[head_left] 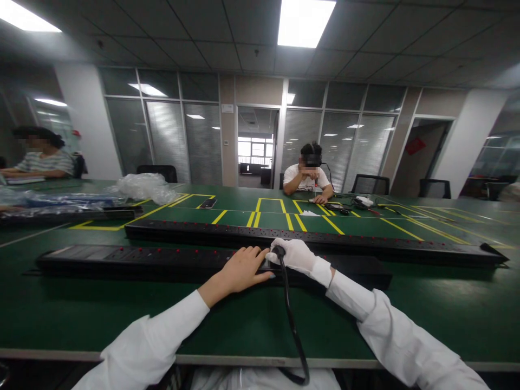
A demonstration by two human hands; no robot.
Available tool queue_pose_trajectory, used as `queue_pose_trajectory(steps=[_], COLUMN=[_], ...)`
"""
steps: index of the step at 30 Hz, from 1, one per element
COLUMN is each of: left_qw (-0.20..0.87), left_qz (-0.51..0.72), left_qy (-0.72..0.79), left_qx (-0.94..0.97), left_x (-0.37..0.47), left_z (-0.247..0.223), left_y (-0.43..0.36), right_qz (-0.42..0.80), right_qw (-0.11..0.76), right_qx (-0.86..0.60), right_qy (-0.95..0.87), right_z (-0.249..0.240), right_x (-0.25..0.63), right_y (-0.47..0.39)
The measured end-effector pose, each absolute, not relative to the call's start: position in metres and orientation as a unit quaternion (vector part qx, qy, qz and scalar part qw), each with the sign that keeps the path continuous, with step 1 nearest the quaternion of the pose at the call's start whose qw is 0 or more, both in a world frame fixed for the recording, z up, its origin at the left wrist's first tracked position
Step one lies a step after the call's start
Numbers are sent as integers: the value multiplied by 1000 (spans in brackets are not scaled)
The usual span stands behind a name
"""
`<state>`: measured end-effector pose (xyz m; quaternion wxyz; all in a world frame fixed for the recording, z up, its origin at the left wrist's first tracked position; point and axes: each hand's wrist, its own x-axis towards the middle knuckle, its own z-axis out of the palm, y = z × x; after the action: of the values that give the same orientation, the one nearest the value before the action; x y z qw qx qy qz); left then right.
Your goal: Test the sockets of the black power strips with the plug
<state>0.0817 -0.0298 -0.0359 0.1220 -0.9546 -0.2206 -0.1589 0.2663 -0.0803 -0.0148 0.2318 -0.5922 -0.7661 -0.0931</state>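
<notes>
A long black power strip (158,262) with a row of small red parts lies across the green table in front of me. My left hand (240,269) is bare and rests on the middle of this strip, fingers extended over its top and the thumb at its near side. Beside it, my right hand (296,257), in a white glove, grips a black plug (278,251) at the strip's top face. Whether the plug sits fully in a socket is hidden. Its thick black cable (290,314) hangs down over the table edge toward my lap.
Behind lies a second, longer power strip (195,230). Clear plastic wrapping (144,187) and wrapped long parts are at the left. A phone (208,203) lies near yellow tape marks. A person (306,176) sits across the table, near cables (341,208); another person (44,157) sits far left.
</notes>
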Motion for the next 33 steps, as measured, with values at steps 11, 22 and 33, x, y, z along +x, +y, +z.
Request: queue_pose_trajectory(steps=[11,22,33], left_qw=[125,122,126], left_qz=[-160,-161,-167], left_qy=[-221,-221,-221], left_qx=[-954,-954,-953], left_x=[81,82,81], left_z=[-36,-35,-36], left_y=[-31,-31,-31], right_qz=[-120,-153,-120], right_qw=[220,206,222], right_qx=[-590,-580,-595], right_qy=[-767,-773,-763], right_z=[-13,-16,-16], right_x=[265,266,266], right_y=[-86,-83,-81])
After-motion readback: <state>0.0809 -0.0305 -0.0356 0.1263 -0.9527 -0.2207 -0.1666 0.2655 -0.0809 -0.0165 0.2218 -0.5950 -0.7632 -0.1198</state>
